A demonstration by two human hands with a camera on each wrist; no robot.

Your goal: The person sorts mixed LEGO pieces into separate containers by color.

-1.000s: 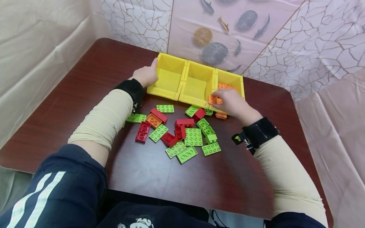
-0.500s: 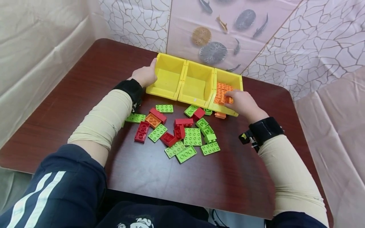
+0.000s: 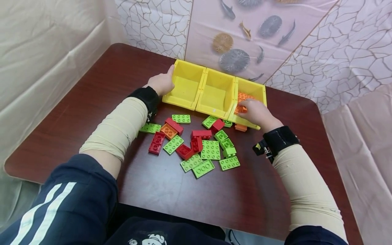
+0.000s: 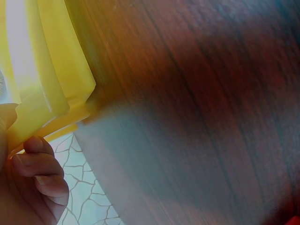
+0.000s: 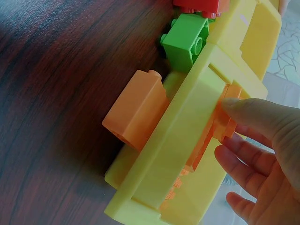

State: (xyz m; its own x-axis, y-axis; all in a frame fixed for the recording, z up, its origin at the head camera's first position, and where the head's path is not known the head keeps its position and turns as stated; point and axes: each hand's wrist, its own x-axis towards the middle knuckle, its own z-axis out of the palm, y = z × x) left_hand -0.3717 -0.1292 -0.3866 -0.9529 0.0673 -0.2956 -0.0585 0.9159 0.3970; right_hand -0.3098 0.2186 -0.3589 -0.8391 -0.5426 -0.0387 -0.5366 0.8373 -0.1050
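Note:
A yellow three-compartment bin (image 3: 214,100) stands at the back of the table. My left hand (image 3: 160,83) grips its left end; in the left wrist view the thumb and curled fingers (image 4: 40,164) hold the yellow rim. My right hand (image 3: 258,112) is inside the right compartment, where several orange bricks (image 3: 243,97) lie. Up close in the right wrist view, thumb and fingers pinch an orange brick (image 5: 225,117) just behind the front wall. The hand hides part of the bricks. The left and middle compartments show bare floors.
Before the bin lie several green bricks (image 3: 210,150), red bricks (image 3: 157,143) and an orange brick (image 3: 168,131) on the dark table (image 3: 171,190). Another orange brick (image 5: 136,110) and a green brick (image 5: 187,42) sit against the bin's front. Patterned cloth (image 3: 153,27) hangs close behind.
My right hand has carried an orange brick from the right compartment's front edge into it, then shifted slightly left among the bricks. The left hand keeps its grip. The head view has tilted slightly.

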